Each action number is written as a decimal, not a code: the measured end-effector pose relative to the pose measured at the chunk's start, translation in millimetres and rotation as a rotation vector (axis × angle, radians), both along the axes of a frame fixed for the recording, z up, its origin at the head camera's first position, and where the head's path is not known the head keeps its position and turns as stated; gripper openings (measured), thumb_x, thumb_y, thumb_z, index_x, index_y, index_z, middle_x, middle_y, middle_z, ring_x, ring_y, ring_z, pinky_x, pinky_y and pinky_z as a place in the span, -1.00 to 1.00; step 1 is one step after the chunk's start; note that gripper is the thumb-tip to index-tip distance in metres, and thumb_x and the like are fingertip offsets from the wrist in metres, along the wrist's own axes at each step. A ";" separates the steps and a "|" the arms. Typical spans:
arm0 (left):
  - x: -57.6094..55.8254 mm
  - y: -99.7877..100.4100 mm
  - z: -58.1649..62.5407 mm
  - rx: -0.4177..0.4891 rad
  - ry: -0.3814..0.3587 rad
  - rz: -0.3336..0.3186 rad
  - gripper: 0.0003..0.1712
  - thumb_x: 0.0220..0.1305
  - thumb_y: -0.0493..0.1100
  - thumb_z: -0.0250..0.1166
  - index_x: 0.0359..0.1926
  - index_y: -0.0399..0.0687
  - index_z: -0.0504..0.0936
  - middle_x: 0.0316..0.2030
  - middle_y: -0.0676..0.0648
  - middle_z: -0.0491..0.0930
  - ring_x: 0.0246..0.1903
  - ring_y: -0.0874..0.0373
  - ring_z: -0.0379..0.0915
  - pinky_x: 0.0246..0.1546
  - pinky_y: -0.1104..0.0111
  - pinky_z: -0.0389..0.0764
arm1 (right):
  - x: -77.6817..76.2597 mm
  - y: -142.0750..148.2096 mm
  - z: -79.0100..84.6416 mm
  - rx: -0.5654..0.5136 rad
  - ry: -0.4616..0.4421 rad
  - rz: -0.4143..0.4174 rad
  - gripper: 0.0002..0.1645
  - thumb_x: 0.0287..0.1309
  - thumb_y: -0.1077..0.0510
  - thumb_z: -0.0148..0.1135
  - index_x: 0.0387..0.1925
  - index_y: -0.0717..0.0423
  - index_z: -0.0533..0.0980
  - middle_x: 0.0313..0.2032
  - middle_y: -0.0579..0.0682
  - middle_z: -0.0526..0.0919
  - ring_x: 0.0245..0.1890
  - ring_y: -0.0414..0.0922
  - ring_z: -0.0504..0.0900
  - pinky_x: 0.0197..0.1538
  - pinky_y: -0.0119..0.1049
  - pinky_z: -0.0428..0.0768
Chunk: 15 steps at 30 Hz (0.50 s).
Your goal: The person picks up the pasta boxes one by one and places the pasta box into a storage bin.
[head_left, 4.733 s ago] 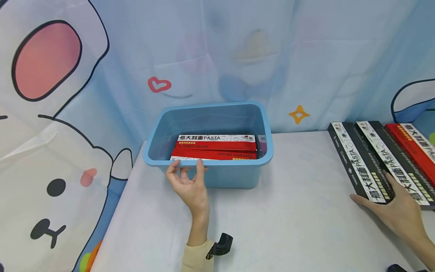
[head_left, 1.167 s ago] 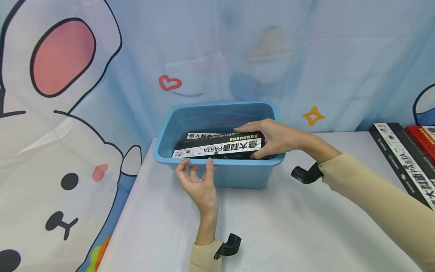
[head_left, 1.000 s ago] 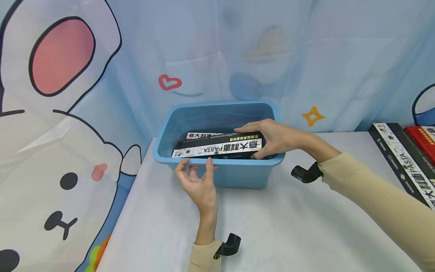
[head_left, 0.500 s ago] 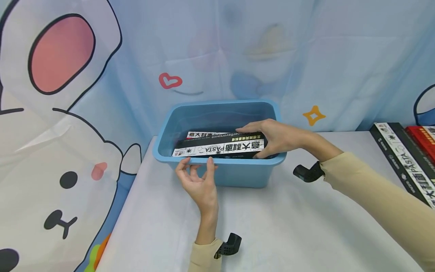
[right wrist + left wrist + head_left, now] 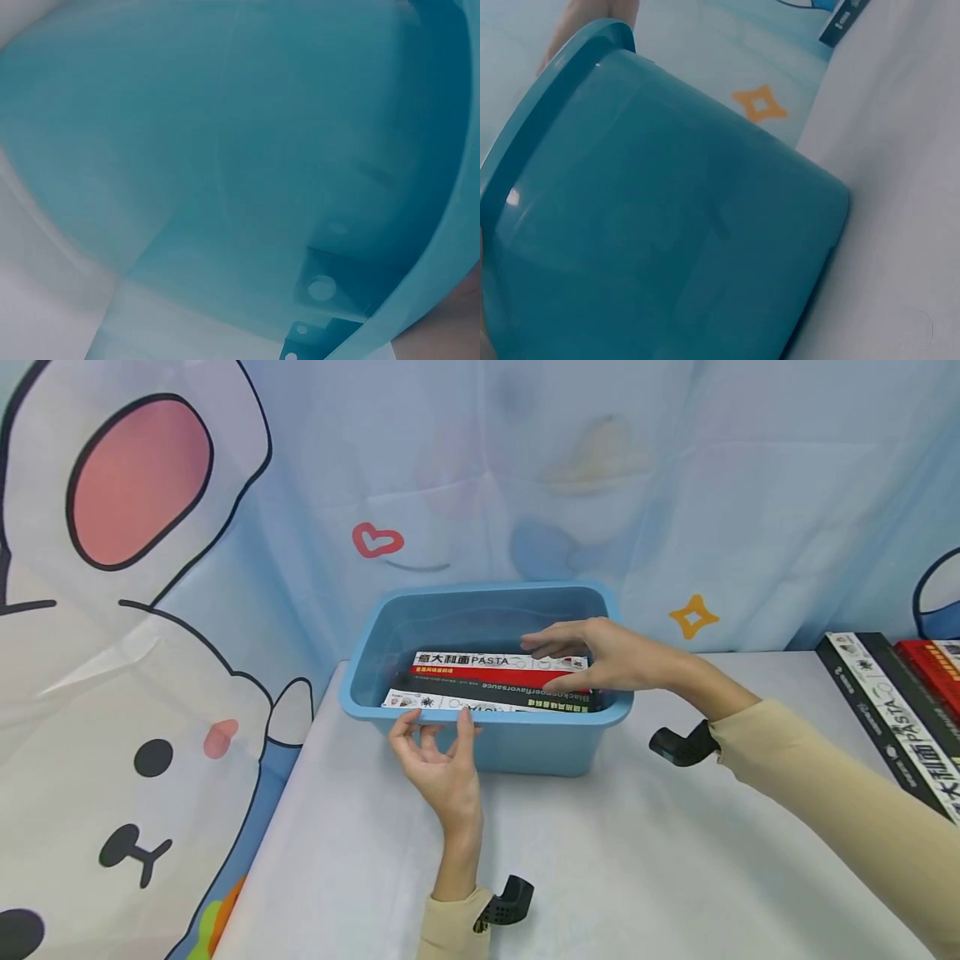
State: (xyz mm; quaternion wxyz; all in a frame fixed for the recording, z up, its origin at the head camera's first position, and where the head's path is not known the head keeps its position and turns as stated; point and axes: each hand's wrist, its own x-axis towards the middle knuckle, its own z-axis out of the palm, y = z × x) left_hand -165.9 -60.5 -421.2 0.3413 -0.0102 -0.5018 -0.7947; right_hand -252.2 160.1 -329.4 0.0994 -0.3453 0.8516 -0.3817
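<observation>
In the head view a light blue plastic bin [image 5: 517, 752] stands at the back of the table. My left hand [image 5: 438, 781] holds its front rim, fingertips and thumb at the edge. Inside lies a black pasta box [image 5: 480, 688], partly hidden by the rim, in front of a red pasta box [image 5: 450, 660]. Over the bin's right end hovers my right hand [image 5: 603, 656], thumb and fingers apart and gripping nothing. The left wrist view shows the bin's outer wall [image 5: 667, 202]. In the right wrist view its inner wall [image 5: 225, 135] fills most of the picture.
At the table's right edge lie another black pasta box [image 5: 892, 718] and a red box [image 5: 933, 681], cut off by the frame. A printed curtain [image 5: 480, 485] hangs right behind the bin. White cloth [image 5: 600, 877] covers the table.
Earlier my right hand reached among the black boxes at right, then held one tilted inside the bin. Now it has let go, and that box sits lower before the red one. My left hand stays.
</observation>
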 end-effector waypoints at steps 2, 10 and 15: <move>0.1 0.1 -0.3 -0.003 -0.003 -0.001 -0.30 0.22 -0.50 0.41 0.21 -0.51 0.16 0.10 -0.54 0.21 -0.15 0.11 0.46 -0.28 0.20 0.84 | 1.5 1.6 -0.1 -0.022 -0.010 0.002 -0.23 0.31 0.16 0.45 0.47 0.22 0.40 0.35 0.20 0.52 0.31 0.18 0.56 0.38 0.20 0.53; 0.4 0.9 0.0 -0.001 0.000 -0.001 -0.33 0.22 -0.50 0.42 0.20 -0.44 0.19 0.09 -0.48 0.24 -0.15 0.10 0.44 -0.29 0.20 0.84 | 20.1 16.6 4.0 -0.102 -0.019 -0.073 -0.26 0.37 0.18 0.38 0.51 0.11 0.36 0.39 0.11 0.52 0.34 0.12 0.55 0.29 0.18 0.61; -0.1 0.9 0.0 -0.002 0.001 0.001 -0.33 0.22 -0.49 0.42 0.20 -0.44 0.20 0.05 -0.34 0.29 -0.16 0.10 0.45 -0.29 0.20 0.84 | 40.0 45.2 6.1 -0.147 0.009 -0.167 -0.29 0.40 0.21 0.35 0.51 -0.08 0.39 0.41 -0.02 0.50 0.35 -0.05 0.53 0.30 -0.27 0.61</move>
